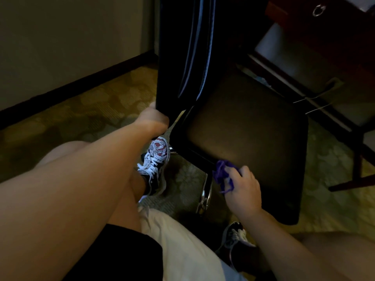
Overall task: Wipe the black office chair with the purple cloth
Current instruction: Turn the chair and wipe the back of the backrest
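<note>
A person's right hand (243, 191), fingers curled round a bunched purple cloth (223, 175), presses it against the near edge of a black office chair (243, 128). The left hand (154, 120) grips the lower corner of the backrest (178, 47), fingertips hidden behind it. A patterned sneaker (156, 157) rests on the carpet (91, 110) below.

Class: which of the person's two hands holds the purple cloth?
The right hand, with the purple cloth at the edge of the seat; the left hand grips the backrest.
</note>
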Available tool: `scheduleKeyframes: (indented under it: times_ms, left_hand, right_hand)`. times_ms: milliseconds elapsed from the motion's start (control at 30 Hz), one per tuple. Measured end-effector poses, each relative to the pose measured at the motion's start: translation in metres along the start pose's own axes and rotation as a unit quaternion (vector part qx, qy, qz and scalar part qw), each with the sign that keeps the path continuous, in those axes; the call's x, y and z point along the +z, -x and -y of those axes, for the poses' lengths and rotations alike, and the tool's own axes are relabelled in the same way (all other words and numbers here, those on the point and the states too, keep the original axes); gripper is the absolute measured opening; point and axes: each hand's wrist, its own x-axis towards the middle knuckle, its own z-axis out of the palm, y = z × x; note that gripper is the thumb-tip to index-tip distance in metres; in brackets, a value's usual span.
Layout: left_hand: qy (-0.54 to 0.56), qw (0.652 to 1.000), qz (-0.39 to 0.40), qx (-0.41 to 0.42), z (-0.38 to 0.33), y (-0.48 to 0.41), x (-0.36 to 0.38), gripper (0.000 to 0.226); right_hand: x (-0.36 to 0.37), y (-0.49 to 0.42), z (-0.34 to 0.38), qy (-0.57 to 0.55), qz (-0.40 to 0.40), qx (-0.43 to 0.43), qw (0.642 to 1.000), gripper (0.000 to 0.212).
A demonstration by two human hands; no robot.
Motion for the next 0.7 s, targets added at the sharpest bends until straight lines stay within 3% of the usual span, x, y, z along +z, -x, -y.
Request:
scheduleKeyframes:
  times_ms: [233, 400, 700]
  left_hand:
    - [0.031, 0.999, -0.009, -0.016, 0.002, -0.007, 0.004, 0.047]
    - [0.051, 0.998, -0.032, -0.032, 0.006, -0.016, 0.008, 0.036]
    - [0.004, 0.999, -0.037, -0.026, 0.003, -0.018, 0.009, 0.035]
  right_hand:
    - [0.002, -0.049, 0.084, -0.043, 0.025, -0.048, 0.998, 0.033]
    - [0.011, -0.084, 0.138, -0.049, 0.050, -0.069, 0.995, 0.049]
    - [0.008, -0.076, 0.113, -0.042, 0.055, -0.116, 0.991, 0.046]
